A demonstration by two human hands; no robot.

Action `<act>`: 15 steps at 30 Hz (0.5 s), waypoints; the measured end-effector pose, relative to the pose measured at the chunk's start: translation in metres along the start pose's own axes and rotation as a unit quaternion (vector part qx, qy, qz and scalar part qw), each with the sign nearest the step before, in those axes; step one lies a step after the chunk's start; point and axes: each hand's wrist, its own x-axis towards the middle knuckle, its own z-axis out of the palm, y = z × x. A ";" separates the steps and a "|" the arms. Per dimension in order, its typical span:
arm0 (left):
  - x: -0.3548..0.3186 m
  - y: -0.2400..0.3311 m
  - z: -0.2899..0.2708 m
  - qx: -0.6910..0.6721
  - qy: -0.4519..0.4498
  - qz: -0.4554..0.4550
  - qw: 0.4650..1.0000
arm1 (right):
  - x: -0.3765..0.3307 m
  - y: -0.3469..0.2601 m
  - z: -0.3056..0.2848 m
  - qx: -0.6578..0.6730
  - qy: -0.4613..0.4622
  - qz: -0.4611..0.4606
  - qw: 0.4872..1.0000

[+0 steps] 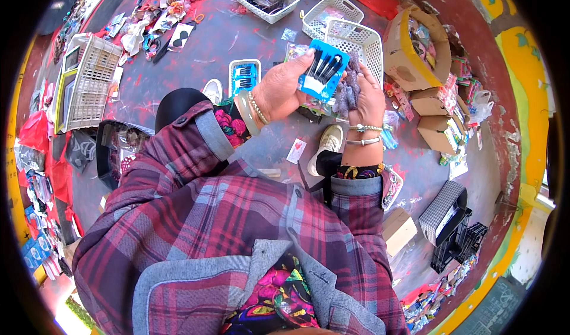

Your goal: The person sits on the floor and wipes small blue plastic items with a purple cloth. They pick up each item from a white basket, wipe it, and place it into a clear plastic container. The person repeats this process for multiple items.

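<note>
The left hand [279, 91] grips a blue card of black hair clips [322, 69] by its lower edge, face up for inspection, above the floor [237, 38], while the right hand [367, 94] clenches a purple fuzzy bundle [347, 88] just beside it, near the white baskets [356, 41].

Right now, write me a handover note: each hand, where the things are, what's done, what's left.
Left hand: holds a blue card of black combs by its edge, raised over the floor.
Right hand: grips a purple fuzzy bundle, just behind the card.
Nearby: white baskets on the floor just beyond the hands; a small tray with blue cards below the left hand; cardboard boxes of goods to the right.
Done: card and bundle are picked up.
Left: both are still in hand, neither set down.
</note>
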 end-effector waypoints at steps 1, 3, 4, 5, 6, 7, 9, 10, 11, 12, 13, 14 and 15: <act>0.000 0.004 0.003 0.010 -0.006 0.017 1.000 | -0.002 -0.003 0.002 0.020 -0.001 0.012 1.000; -0.002 0.009 0.005 0.033 0.009 0.025 0.999 | -0.005 -0.008 0.008 0.058 -0.003 0.035 0.998; -0.003 0.010 0.005 0.058 0.015 0.027 0.998 | -0.012 -0.014 0.017 0.048 -0.007 0.043 0.998; -0.004 0.010 0.004 0.083 0.020 0.027 0.996 | -0.017 -0.017 0.024 0.028 -0.035 0.038 0.998; -0.004 0.009 0.001 0.157 0.027 0.041 0.986 | -0.021 -0.018 0.029 0.008 -0.062 0.033 0.997; -0.002 0.008 -0.004 0.231 0.032 0.054 0.971 | -0.024 -0.019 0.032 -0.012 -0.090 0.026 0.996; -0.002 0.005 -0.010 0.370 0.029 0.111 0.922 | -0.022 -0.014 0.027 -0.045 -0.086 0.026 0.995; -0.003 0.003 -0.012 0.433 0.020 0.154 0.888 | -0.021 -0.012 0.024 -0.052 -0.084 0.021 0.995; -0.003 0.003 -0.013 0.493 0.011 0.196 0.848 | -0.021 -0.012 0.024 -0.059 -0.082 0.016 0.995; -0.003 0.003 -0.012 0.451 0.060 0.158 0.876 | -0.023 -0.011 0.026 -0.062 -0.061 -0.034 0.996; -0.003 0.006 -0.009 0.408 0.110 0.118 0.898 | -0.024 -0.009 0.029 -0.156 -0.057 -0.141 0.976; -0.003 0.008 -0.008 0.363 0.159 0.078 0.915 | -0.025 -0.008 0.031 -0.246 -0.051 -0.245 0.936; -0.001 0.007 -0.009 0.269 0.162 0.045 0.948 | -0.026 -0.007 0.034 -0.332 -0.043 -0.344 0.877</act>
